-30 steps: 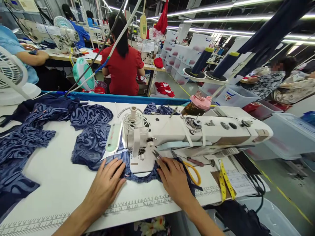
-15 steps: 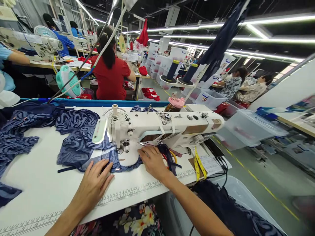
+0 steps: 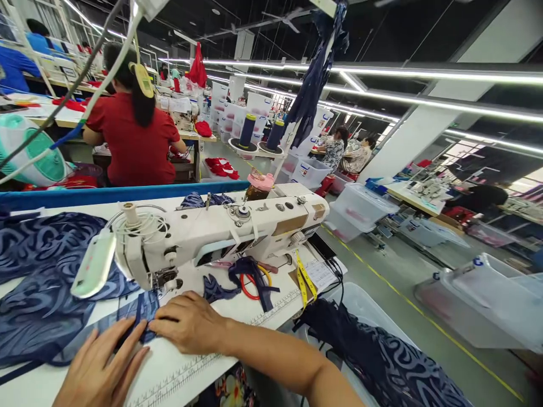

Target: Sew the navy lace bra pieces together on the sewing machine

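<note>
A white sewing machine (image 3: 263, 217) stands on the white table. Its needle area is above patterned navy fabric (image 3: 146, 308) at the lower left. My left hand (image 3: 102, 359) lies on that fabric, its fingers spread and pointing toward the machine. Close beside it, my right hand (image 3: 190, 323) has its fingers bent together at the fabric's edge, near the presser foot; what is between the fingertips is hidden. A narrow dark strip (image 3: 138, 311) runs over the fabric by my left fingertips. More patterned fabric (image 3: 42, 305) is bunched to the left.
Scissors with red and orange handles (image 3: 250, 287) lie partly under dark scraps. Nearby are a yellow tape measure (image 3: 303, 280) and a phone (image 3: 321, 246). A plastic bin (image 3: 360, 299) holding navy fabric stands at the right. A person in red (image 3: 131, 135) sits ahead.
The view has turned right. My right hand has moved left from the fabric's right part to beside my left hand. A patterned piece now lies left of the scissors.
</note>
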Tool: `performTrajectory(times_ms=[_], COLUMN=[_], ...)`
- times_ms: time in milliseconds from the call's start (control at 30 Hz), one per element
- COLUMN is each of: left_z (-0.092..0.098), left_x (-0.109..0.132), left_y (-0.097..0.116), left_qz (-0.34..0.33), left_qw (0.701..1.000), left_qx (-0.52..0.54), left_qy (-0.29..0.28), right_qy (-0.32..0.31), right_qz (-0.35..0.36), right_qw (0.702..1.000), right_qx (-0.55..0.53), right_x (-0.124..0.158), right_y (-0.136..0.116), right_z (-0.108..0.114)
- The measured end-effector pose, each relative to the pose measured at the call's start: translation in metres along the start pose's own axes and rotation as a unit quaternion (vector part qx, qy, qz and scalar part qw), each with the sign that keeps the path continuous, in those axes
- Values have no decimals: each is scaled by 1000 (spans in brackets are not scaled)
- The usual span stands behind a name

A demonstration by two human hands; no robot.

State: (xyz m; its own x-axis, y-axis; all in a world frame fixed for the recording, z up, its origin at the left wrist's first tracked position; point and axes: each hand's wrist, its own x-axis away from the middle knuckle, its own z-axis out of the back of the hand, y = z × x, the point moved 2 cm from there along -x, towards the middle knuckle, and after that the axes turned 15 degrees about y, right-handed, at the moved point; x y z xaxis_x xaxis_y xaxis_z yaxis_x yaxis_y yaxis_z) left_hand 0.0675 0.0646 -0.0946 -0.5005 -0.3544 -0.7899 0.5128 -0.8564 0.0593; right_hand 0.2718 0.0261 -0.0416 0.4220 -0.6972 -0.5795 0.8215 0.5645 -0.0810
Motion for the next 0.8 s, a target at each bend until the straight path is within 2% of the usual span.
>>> performTrajectory(times_ms=[167,333,433,533,667,800], left_z=[6,35,47,53,58,63], left_x=[-5,-22,-29,-26,-20,-28], left_y=[3,25,31,31,32,29], left_qz=[11,2,19,56,106,141], left_qw=[1000,985,972,970,973,978], left_qx=[-29,-174,-228,-230,-200,-148], left_qy=[5,-21,-45,-62,-50,-42], right_qy=[3,2,25,45,76,66], right_qz=[0,-5,-16,-18,-41,-34], right_qw=[1000,998,995,992,991,993], right_qx=[-11,-64,-98,-113,-97,-97], right_x=[2,3,-1,-4,-1,-7], right_y=[3,2,2,2,5,2], right_z=[1,4,7,15,31,35])
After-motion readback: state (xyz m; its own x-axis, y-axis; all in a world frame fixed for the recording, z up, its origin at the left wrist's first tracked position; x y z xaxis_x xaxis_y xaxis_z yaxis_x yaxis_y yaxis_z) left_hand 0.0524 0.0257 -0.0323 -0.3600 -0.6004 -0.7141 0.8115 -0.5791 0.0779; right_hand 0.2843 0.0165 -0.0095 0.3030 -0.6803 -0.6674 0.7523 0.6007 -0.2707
